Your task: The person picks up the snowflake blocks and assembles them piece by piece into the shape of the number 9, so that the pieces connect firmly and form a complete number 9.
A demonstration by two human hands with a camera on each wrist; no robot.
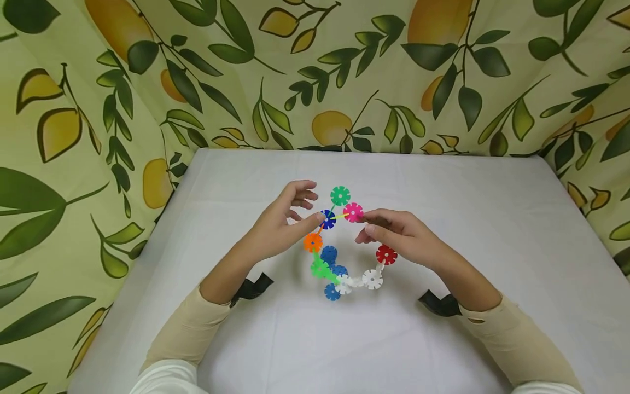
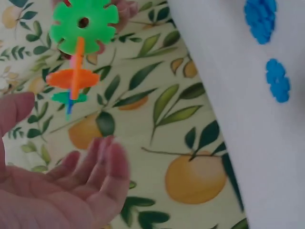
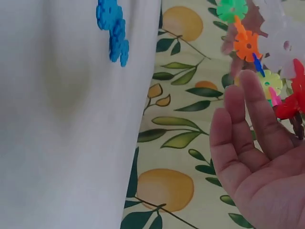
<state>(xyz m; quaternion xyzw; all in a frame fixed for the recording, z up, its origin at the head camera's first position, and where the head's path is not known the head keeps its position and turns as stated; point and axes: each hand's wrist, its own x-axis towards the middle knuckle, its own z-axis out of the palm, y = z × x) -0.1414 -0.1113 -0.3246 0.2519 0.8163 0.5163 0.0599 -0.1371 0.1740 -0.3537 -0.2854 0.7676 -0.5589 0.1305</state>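
Note:
A curved chain of slotted plastic discs in green, blue, yellow, pink, orange and white [image 1: 372, 279] hangs above the table between both hands. My right hand [image 1: 410, 235] holds its red end; in the right wrist view, the red disc [image 3: 290, 107] and a dark brown piece [image 3: 297, 126] sit by the hidden thumb and index finger, the other fingers extended. My left hand [image 1: 275, 232] is spread loosely beside the chain, its thumb overlapping the dark blue disc [image 1: 327, 219] in the head view. In the left wrist view, a green disc [image 2: 86, 21] and an orange disc [image 2: 74, 78] hang beyond that hand's relaxed fingers.
Several blue slotted discs [image 1: 332, 291] lie on the white-covered table [image 1: 295, 339], partly behind the chain. Dark straps [image 1: 440, 303] hang at both wrists. A leaf-and-fruit patterned curtain [image 1: 332, 126] borders the table's back and sides.

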